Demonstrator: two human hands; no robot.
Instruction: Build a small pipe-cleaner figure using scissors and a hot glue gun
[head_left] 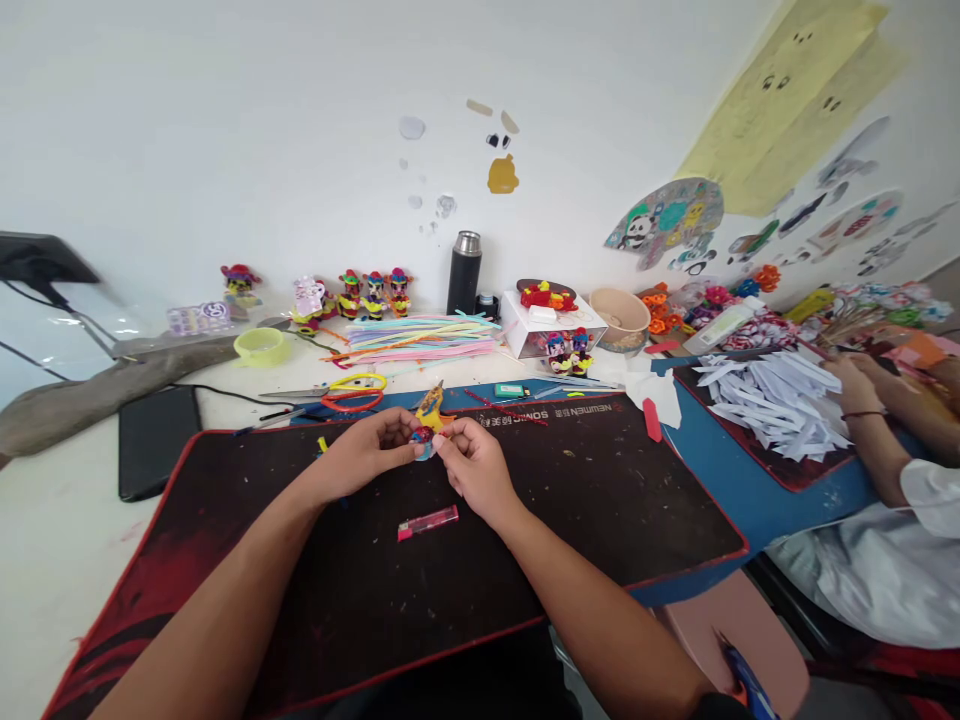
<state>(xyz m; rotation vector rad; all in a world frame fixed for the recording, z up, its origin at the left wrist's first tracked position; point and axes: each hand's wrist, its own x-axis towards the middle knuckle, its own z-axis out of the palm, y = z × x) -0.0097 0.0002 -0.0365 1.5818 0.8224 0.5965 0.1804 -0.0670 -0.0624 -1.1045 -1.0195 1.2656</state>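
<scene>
My left hand and my right hand meet over the dark desk mat, fingertips closed on a small red and blue craft figure. Fingers cover much of it, so its exact shape is hard to make out. Just behind it is a yellow-orange object with a pointed dark tip; whether it touches the figure I cannot tell. A pink transparent lighter lies on the mat below my hands. Behind my right hand rests a dark red fuzzy strip.
Scissors with yellow and red handles, pastel pipe cleaners, a green lighter and a black flask stand or lie behind. Finished small figures line the wall. At right, a co-worker's hand is beside white paper strips.
</scene>
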